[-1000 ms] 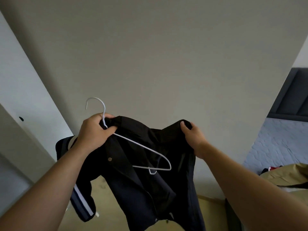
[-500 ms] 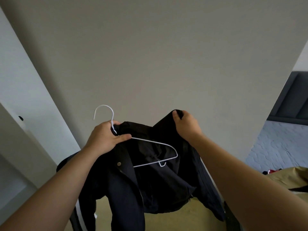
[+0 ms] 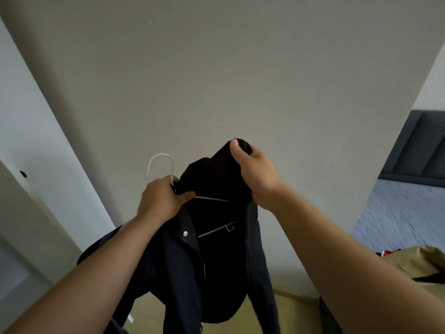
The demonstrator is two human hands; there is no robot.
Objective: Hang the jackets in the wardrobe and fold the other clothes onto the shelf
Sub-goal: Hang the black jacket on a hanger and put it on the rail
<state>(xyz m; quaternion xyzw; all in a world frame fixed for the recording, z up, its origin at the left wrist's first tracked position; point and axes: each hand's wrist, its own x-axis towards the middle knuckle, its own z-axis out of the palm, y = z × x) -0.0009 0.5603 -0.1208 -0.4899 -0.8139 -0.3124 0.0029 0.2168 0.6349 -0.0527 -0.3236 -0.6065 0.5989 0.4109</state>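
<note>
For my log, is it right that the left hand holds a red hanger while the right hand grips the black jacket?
Not quite: the head view shows the hanger is white, not red. The left hand holds it while the right hand grips the black jacket.

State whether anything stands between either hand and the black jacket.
Nothing does. The left hand grips the white hanger at its neck against the black jacket; the right hand grips the jacket's shoulder. No wardrobe rail is in view, so that path cannot be judged.
</note>
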